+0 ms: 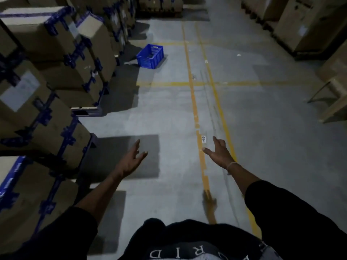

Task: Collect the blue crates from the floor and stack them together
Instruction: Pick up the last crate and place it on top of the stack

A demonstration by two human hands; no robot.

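One blue plastic crate (pixel 150 56) stands upright and empty on the grey floor, far ahead and slightly left, beside the stacks of boxes. My left hand (pixel 132 160) reaches forward at mid-left, fingers spread, holding nothing. My right hand (pixel 218 152) is stretched out over the yellow floor line, fingers apart and empty, with a thin band on its wrist. Both hands are well short of the crate, with a long stretch of floor between.
Tall stacks of cardboard boxes (pixel 48 76) with blue strapping line the left side on pallets. More cardboard cartons (pixel 311 25) stand at the right and far back. Yellow lines (pixel 195 109) mark the concrete aisle running ahead.
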